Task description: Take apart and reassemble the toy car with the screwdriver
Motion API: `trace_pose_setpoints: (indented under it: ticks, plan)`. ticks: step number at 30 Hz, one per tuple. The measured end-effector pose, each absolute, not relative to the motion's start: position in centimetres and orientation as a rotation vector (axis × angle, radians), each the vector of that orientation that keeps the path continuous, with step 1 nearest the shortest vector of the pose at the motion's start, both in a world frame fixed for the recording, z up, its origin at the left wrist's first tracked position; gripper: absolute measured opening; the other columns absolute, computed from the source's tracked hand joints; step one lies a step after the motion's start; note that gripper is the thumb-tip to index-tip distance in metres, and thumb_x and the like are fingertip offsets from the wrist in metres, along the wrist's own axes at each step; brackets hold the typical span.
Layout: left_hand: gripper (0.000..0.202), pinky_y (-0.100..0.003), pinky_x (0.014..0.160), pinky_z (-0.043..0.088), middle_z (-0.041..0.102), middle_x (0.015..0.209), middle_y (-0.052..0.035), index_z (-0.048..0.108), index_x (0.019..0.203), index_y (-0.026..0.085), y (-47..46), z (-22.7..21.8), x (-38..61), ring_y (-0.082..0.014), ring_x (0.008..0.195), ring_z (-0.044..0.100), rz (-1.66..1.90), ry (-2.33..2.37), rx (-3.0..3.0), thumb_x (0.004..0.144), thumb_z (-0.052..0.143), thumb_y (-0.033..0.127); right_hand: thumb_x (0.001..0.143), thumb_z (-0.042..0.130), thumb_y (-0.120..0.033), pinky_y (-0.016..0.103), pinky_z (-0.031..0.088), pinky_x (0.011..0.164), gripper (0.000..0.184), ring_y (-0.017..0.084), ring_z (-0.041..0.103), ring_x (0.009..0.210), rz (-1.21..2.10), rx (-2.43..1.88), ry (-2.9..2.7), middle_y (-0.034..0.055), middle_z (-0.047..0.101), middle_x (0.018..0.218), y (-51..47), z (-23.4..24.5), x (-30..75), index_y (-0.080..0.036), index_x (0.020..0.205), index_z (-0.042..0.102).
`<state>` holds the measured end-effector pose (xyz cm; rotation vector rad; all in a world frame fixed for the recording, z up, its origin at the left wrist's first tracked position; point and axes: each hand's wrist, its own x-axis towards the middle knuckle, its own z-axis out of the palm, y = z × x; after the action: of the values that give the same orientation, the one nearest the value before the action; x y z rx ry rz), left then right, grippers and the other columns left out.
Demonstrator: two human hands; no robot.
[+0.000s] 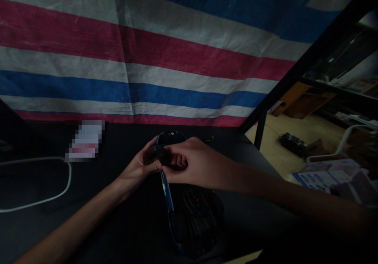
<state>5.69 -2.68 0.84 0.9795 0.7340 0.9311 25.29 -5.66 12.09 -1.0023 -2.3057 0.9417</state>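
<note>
A blue and black toy car (201,216) appears to lie with its dark underside facing me, its long side running toward me over the black table. My left hand (146,157) is closed round the car's far left end, fingers partly hidden behind it. Curled over the same end from the right is my right hand (196,163), its fingers pinched at a small black part (162,155). Whether that part is a wheel or a tool handle I cannot tell in the dim light. A tiny red spot shows on the car's underside.
A white cable (70,177) loops over the black table (118,224) at left, near a blurred pale rectangular item (87,140). A striped woven sheet (147,59) hangs behind. At right, past the table edge, are shelves, papers (321,177) and a dark object (292,144) on the floor.
</note>
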Motion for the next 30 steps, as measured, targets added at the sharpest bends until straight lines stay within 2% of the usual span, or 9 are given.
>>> trace_pose_setpoints:
  ticks: [4,9,14,19,21,25,28,30]
  plan:
    - [0.095,-0.043,0.108,0.051,0.056,0.156,-0.0102,0.048,0.154,0.032,-2.8,1.1,5.9,-0.0378,0.142,0.052,0.933,0.717,0.968,0.07,0.09,0.019,0.083,0.07,-0.014,0.021,0.04,0.06,0.007,0.007,0.053,0.062,1.069,-0.998,-2.279,-0.006,0.059,0.07,-5.7,12.1,26.0,-0.017,0.083,0.063]
    - [0.087,-0.043,0.104,0.054,0.049,0.162,-0.0104,0.049,0.154,0.034,-2.7,0.9,5.9,-0.0377,0.143,0.051,0.919,0.695,0.974,0.077,0.086,0.02,0.086,0.067,-0.017,0.022,0.043,0.064,0.002,0.01,0.059,0.069,1.161,-1.035,-2.267,-0.0034,0.064,0.077,-5.9,12.6,26.5,-0.018,0.086,0.066]
    - [0.084,-0.041,0.1,0.055,0.049,0.162,-0.0099,0.048,0.154,0.034,-2.7,0.9,5.9,-0.0365,0.141,0.052,0.914,0.699,0.993,0.08,0.085,0.023,0.103,0.049,-0.035,0.025,0.039,0.06,0.033,0.01,0.056,0.06,1.106,-1.182,-2.279,-0.003,0.06,0.065,-6.0,13.2,26.9,-0.018,0.086,0.072]
    - [0.082,-0.04,0.1,0.055,0.051,0.16,-0.0095,0.048,0.154,0.035,-2.7,1.0,6.0,-0.0362,0.143,0.051,0.9,0.725,0.993,0.081,0.085,0.026,0.093,0.063,-0.024,0.024,0.038,0.062,0.007,0.009,0.053,0.063,0.914,-1.098,-2.316,-0.0056,0.06,0.075,-6.1,13.2,27.2,-0.019,0.098,0.064]
    - [0.082,-0.04,0.1,0.055,0.053,0.159,-0.0091,0.048,0.154,0.035,-2.8,1.1,6.0,-0.0359,0.143,0.051,0.896,0.732,0.994,0.081,0.085,0.026,0.089,0.065,-0.021,0.024,0.04,0.064,0.013,0.009,0.055,0.066,0.877,-1.04,-2.362,-0.0057,0.06,0.078,-6.3,13.4,27.3,-0.02,0.101,0.061]
    - [0.082,-0.041,0.1,0.055,0.053,0.158,-0.0097,0.046,0.156,0.034,-2.8,1.2,5.9,-0.0351,0.14,0.053,0.89,0.726,1.002,0.083,0.083,0.025,0.082,0.065,-0.015,0.026,0.042,0.081,0.024,0.014,0.061,0.089,0.71,-0.995,-2.446,0.0001,0.066,0.098,-6.7,14.0,27.4,-0.021,0.105,0.059]
    - [0.082,-0.039,0.1,0.054,0.052,0.159,-0.0089,0.045,0.156,0.035,-2.8,1.1,5.9,-0.0342,0.142,0.052,0.892,0.722,1.007,0.084,0.083,0.026,0.092,0.061,-0.026,0.027,0.039,0.073,0.013,0.012,0.058,0.072,0.622,-1.138,-2.492,-0.0026,0.064,0.082,-6.5,14.1,27.5,-0.022,0.104,0.063]
    - [0.082,-0.038,0.1,0.054,0.049,0.162,-0.0084,0.046,0.156,0.036,-2.8,1.0,5.8,-0.0341,0.143,0.05,0.893,0.722,1.005,0.084,0.083,0.025,0.099,0.054,-0.031,0.027,0.035,0.067,0.015,0.01,0.052,0.061,0.589,-1.2,-2.501,-0.005,0.058,0.07,-6.3,13.9,27.5,-0.022,0.1,0.065]
